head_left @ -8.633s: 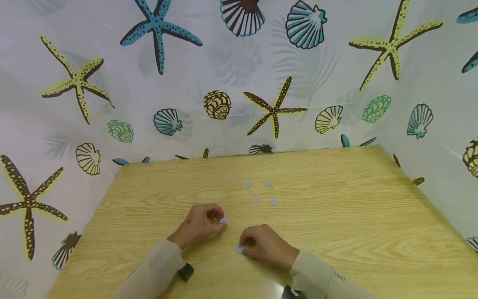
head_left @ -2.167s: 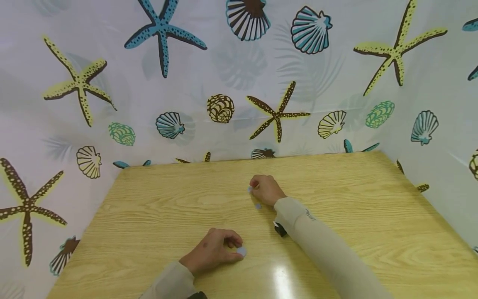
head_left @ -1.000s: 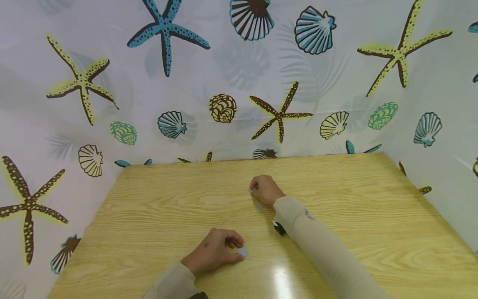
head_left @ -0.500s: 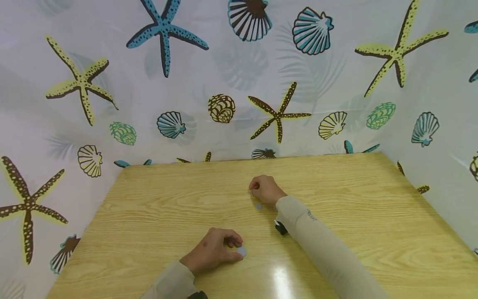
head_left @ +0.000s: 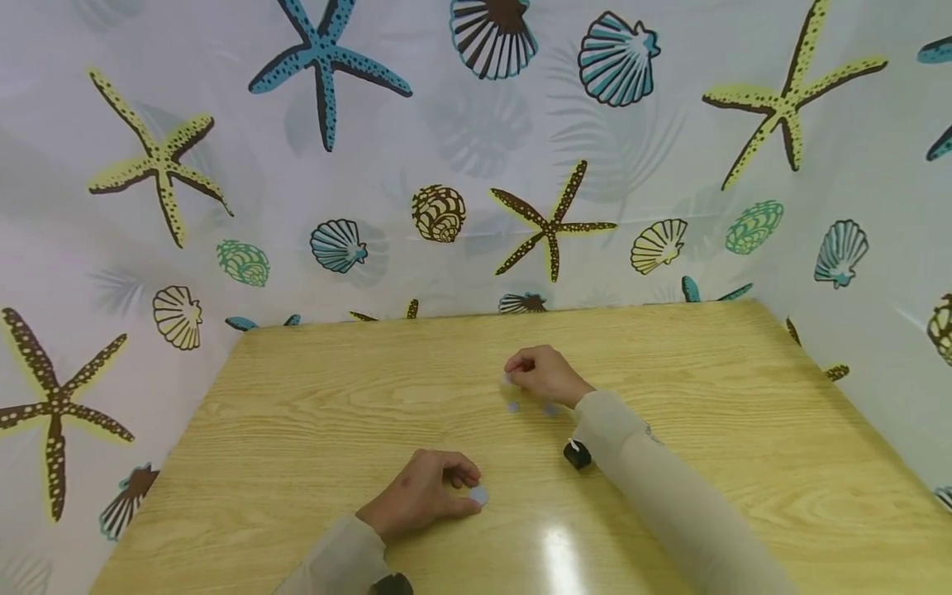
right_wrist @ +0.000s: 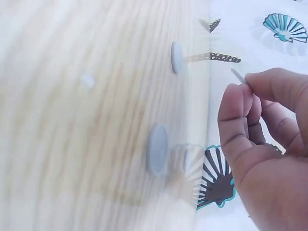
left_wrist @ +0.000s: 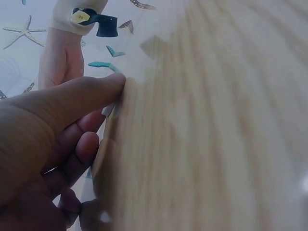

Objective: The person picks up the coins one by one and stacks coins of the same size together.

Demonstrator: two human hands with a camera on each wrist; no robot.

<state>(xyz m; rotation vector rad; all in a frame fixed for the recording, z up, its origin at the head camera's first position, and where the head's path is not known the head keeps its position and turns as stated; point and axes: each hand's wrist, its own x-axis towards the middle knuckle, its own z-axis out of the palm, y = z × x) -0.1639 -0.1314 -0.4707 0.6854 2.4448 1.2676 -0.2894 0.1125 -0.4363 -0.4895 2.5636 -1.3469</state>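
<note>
Low in the head view, my left hand rests on the table and holds a pale grey round disc at the thumb and fingertips. The left wrist view shows only part of that disc between thumb and fingers. Farther up the table, my right hand pinches a smaller disc. In the right wrist view this pinched disc is edge-on and raised off the wood. Two flat discs lie below the right hand: a small one and a larger one.
A light wood-grain table lies under both hands. Behind and beside it hangs a white cloth printed with starfish and shells. In the right wrist view, another grey sliver shows behind the larger disc.
Over the last half second my right hand has shifted slightly right with its disc, uncovering the larger disc. Earlier it was near the left hand. The left hand has stayed nearly still lately.
</note>
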